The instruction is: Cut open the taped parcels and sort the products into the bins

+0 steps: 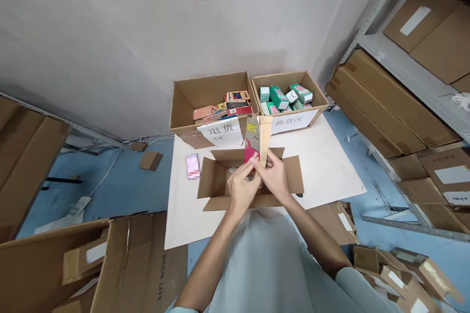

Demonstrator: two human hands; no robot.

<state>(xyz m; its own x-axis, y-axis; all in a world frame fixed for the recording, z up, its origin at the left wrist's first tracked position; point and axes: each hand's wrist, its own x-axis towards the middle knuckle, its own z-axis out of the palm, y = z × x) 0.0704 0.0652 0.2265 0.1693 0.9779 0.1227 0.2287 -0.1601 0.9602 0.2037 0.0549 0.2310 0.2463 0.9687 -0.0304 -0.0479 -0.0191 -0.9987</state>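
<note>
Both hands grip a paperback book [252, 133] with a dark cover, yellow lettering and a pink figure. It is held upright, its pale page edges turned to the right. My left hand [243, 180] is closed on the lower left of the book, and my right hand [273, 174] on the lower right. Below them an open cardboard box [213, 178] stands on the white table [330, 166], flaps folded outward. The hands partly hide what lies inside the box.
At the table's back stand a carton [189, 100] of books and a carton [317, 107] of green-and-white small boxes, both with paper signs. A blurred pink item [193, 166] lies left. Shelves [407, 58] with cartons stand right; a large carton [135, 259] is lower left.
</note>
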